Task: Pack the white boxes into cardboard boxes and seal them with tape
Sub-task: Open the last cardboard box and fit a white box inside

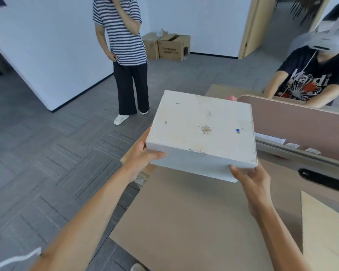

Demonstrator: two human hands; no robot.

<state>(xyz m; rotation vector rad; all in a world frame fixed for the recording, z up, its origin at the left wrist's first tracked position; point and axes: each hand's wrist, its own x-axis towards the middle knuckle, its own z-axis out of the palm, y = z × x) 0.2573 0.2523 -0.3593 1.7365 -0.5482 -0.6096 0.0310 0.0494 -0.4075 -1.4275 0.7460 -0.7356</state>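
A large scuffed white box [202, 126] hangs in the air in front of me, above a cardboard-covered table [194, 222]. My left hand [143, 153] grips its near left corner, thumb on the front face. My right hand [250, 178] holds the near right corner from below, thumb up against the front edge. An open cardboard box [325, 227] with raised flaps stands at the lower right, partly cut off by the frame edge.
A person in a striped shirt [121, 36] stands on the grey floor ahead. Another person wearing a headset [309, 79] sits behind a pink desk divider [294, 118]. Two cardboard boxes [170, 46] sit by the far wall. A black tool handle [321, 178] lies at the right.
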